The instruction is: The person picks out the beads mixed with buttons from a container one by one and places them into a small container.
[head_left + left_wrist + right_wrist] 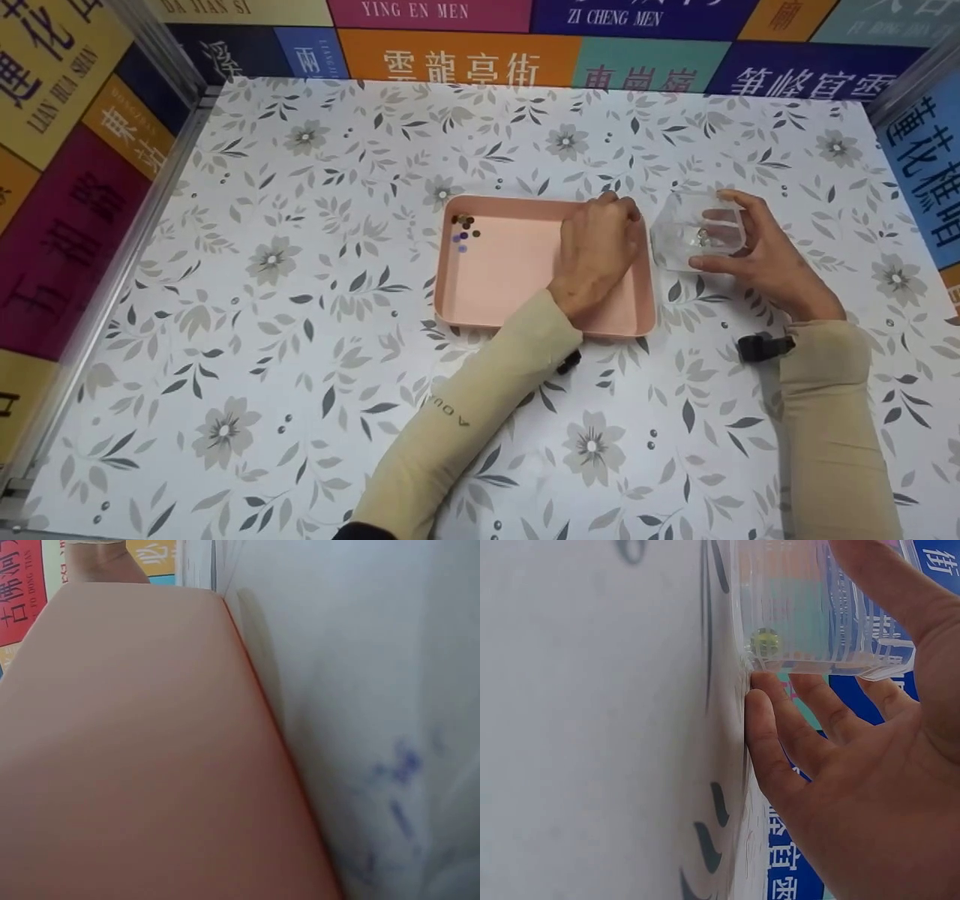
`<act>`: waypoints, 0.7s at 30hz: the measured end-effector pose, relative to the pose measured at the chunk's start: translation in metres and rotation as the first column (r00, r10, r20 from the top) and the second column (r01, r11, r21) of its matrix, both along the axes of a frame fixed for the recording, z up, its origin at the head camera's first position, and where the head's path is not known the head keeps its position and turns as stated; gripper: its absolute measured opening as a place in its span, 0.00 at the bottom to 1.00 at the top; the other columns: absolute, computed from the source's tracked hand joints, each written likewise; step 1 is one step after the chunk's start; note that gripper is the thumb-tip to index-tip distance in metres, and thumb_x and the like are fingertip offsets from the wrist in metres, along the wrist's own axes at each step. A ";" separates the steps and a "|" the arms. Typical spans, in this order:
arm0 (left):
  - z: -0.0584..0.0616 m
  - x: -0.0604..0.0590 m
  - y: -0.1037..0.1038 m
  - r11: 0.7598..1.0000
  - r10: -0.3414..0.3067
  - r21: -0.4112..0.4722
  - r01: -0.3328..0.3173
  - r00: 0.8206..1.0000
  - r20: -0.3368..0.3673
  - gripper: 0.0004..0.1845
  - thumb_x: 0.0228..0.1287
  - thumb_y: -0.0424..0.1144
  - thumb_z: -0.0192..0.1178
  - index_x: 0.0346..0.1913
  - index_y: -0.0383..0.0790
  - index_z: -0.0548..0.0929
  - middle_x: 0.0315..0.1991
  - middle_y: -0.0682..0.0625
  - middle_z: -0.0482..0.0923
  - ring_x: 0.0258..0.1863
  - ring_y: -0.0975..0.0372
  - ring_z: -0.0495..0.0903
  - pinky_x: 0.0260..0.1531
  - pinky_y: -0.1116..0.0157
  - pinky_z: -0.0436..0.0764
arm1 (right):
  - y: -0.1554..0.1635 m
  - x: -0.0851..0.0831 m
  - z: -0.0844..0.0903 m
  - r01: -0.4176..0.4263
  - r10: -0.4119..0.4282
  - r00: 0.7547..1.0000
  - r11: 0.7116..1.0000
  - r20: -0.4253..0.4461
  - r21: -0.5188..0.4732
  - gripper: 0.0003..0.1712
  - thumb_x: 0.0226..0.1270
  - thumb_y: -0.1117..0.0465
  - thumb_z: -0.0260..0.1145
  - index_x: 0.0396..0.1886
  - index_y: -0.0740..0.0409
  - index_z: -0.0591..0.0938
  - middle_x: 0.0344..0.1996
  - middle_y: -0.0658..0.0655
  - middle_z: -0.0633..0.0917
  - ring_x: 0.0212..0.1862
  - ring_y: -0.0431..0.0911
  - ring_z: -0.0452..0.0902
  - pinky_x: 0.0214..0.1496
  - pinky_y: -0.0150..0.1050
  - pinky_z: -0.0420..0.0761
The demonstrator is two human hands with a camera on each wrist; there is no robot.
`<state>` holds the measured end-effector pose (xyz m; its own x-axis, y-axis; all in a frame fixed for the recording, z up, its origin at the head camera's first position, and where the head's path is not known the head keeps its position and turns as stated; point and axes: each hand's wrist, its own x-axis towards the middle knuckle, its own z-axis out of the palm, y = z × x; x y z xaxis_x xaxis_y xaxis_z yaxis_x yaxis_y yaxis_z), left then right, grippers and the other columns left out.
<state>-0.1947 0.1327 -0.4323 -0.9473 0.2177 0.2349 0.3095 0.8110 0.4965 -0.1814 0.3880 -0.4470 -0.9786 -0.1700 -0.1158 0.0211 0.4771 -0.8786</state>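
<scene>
My left hand (596,244) is over the right part of a shallow pink tray (499,289), near its back right corner. Its fingers look bent, but the fingertips are hidden, so whether they hold anything cannot be told. In the left wrist view, the tray's outer wall (150,742) fills much of the picture. My right hand (772,251) grips a clear plastic box (679,232) from the right, thumb on the near side and fingers on the far side. A shiny yellow-green glass marble (765,641) lies in the box, which stands beside the tray.
Several small dark and blue round pieces (465,234) lie in the tray's back left corner. A white flowered cloth (337,300) covers the table. Panels with large lettering (457,64) stand along the back and both sides.
</scene>
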 end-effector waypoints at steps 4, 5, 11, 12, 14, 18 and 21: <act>0.001 0.000 -0.002 1.000 0.012 0.000 -0.012 1.000 0.025 0.12 0.67 0.38 0.63 0.48 0.54 0.92 0.44 0.58 0.87 0.45 0.63 0.87 0.43 0.65 0.85 | 0.001 0.000 0.000 0.002 -0.002 1.000 1.000 0.005 0.013 0.57 0.62 0.66 0.78 0.80 0.35 0.54 0.72 0.55 0.70 0.67 0.39 0.73 0.55 0.22 0.79; 0.001 0.000 -0.002 1.000 0.014 -0.003 -0.014 1.000 0.027 0.12 0.67 0.38 0.63 0.48 0.54 0.92 0.44 0.57 0.87 0.45 0.63 0.87 0.44 0.65 0.85 | 0.001 0.000 0.000 0.002 -0.003 1.000 1.000 0.009 0.018 0.57 0.62 0.66 0.78 0.81 0.34 0.54 0.73 0.55 0.70 0.67 0.39 0.73 0.55 0.22 0.78; 0.000 0.000 -0.005 0.999 0.026 -0.033 -0.026 1.000 0.016 0.11 0.67 0.36 0.63 0.46 0.50 0.91 0.43 0.55 0.86 0.44 0.62 0.85 0.43 0.64 0.85 | 0.002 0.000 0.000 0.009 -0.010 1.000 0.999 0.027 0.045 0.58 0.62 0.64 0.78 0.80 0.33 0.53 0.74 0.55 0.70 0.69 0.41 0.72 0.55 0.21 0.77; 0.000 0.000 -0.006 0.999 0.027 -0.045 -0.027 1.000 0.012 0.10 0.67 0.36 0.63 0.46 0.49 0.91 0.43 0.55 0.86 0.44 0.61 0.85 0.43 0.64 0.85 | 0.002 0.000 0.000 0.009 -0.010 1.000 0.999 0.027 0.048 0.58 0.62 0.64 0.78 0.80 0.33 0.53 0.74 0.55 0.70 0.69 0.40 0.72 0.55 0.21 0.77; 0.000 -0.001 -0.007 0.997 0.027 -0.066 -0.026 1.000 0.014 0.10 0.67 0.35 0.64 0.45 0.48 0.91 0.42 0.53 0.86 0.44 0.60 0.85 0.43 0.64 0.85 | 0.002 0.000 0.000 0.006 -0.007 1.000 0.999 0.026 0.045 0.57 0.62 0.64 0.78 0.81 0.33 0.53 0.74 0.55 0.69 0.68 0.40 0.72 0.55 0.21 0.77; 0.001 -0.002 -0.008 0.994 0.023 -0.107 -0.019 0.999 0.034 0.11 0.64 0.36 0.68 0.48 0.46 0.91 0.44 0.52 0.86 0.45 0.59 0.86 0.46 0.64 0.85 | 0.002 0.000 0.001 0.002 -0.003 1.000 0.999 0.025 0.041 0.57 0.63 0.64 0.78 0.80 0.32 0.53 0.74 0.55 0.69 0.68 0.39 0.72 0.55 0.21 0.77; 0.000 -0.002 -0.011 0.992 0.022 -0.124 -0.017 0.999 0.039 0.11 0.64 0.36 0.69 0.49 0.45 0.91 0.44 0.51 0.86 0.45 0.59 0.86 0.47 0.64 0.85 | 0.001 0.000 0.001 0.000 -0.002 1.000 0.999 0.026 0.048 0.57 0.63 0.64 0.78 0.80 0.32 0.53 0.74 0.55 0.69 0.69 0.40 0.72 0.55 0.21 0.77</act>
